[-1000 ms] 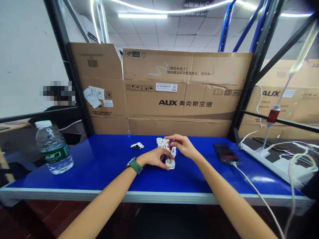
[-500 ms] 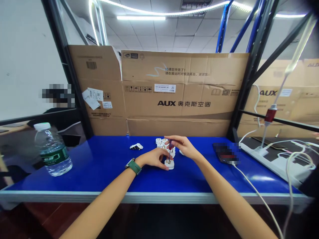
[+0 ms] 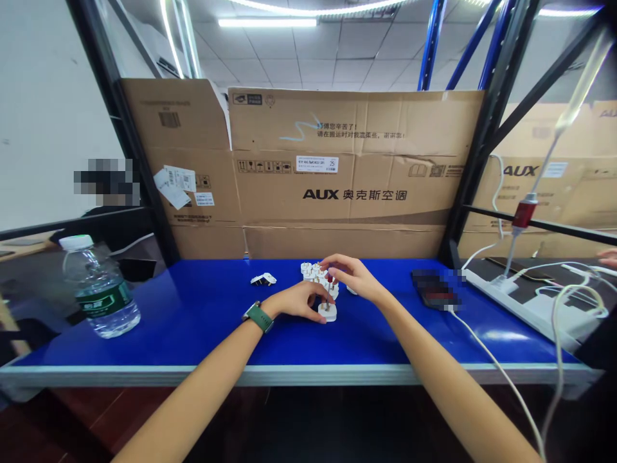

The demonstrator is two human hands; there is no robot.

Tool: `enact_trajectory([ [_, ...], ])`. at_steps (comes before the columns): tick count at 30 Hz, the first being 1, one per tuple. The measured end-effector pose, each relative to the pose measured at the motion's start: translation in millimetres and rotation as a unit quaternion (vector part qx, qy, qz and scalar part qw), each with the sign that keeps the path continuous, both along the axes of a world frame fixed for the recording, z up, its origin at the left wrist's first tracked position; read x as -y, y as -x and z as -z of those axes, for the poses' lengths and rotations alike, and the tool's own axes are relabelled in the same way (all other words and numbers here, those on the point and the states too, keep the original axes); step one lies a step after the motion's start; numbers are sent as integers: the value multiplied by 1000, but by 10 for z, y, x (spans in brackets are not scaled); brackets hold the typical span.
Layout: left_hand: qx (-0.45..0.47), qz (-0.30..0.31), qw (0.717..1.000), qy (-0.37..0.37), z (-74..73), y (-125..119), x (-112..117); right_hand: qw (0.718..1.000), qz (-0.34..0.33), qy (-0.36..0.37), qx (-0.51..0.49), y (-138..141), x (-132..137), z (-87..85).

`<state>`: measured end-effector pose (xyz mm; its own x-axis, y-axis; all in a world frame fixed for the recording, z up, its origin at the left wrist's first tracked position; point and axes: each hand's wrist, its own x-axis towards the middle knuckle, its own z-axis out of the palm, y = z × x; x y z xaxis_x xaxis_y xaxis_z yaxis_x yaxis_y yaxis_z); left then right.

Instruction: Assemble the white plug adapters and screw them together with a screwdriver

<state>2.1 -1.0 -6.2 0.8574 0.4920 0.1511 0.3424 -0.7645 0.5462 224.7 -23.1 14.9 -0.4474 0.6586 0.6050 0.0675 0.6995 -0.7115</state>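
On the blue tabletop, a white plug housing (image 3: 328, 314) lies flat, its near side towards me. The fingers of my left hand (image 3: 299, 301), with a green watch strap on its wrist, grip the housing from the left. A screwdriver (image 3: 328, 297) stands upright with its tip down on the housing. My right hand (image 3: 354, 276) has its fingertips around the red handle, which is mostly hidden by them. Just behind my hands several white plug parts (image 3: 307, 269) sit in a cluster, some with metal pins showing.
A few white and dark pieces (image 3: 263, 279) lie to the left. Further left stands a water bottle (image 3: 103, 296). On the right are a phone (image 3: 434, 289) with a cable and a white power strip (image 3: 525, 315). A cardboard panel (image 3: 270, 199) closes the back.
My right fingers have shifted around the screwdriver handle, the outstretched finger now more bent. My left hand keeps its hold on the housing. The camera view has tilted slightly.
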Motion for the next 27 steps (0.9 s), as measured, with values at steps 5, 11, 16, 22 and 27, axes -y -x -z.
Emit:
enact_trajectory([
  [5,-9,2,1000,-12,-20,-1,11,999,23,25,-10,17,-14,15],
  [11,-7,5,1000,-8,-8,9,-3,995,-61,78,-33,-19,-3,-8],
  [16,0,8,1000,-9,4,8,-7,994,-51,63,-79,-47,-13,-35],
  [22,7,4,998,54,-3,18,-1,990,-8,45,-131,-92,-62,-49],
  [27,69,-48,991,104,-54,20,2,985,28,30,-168,-96,-88,-34],
])
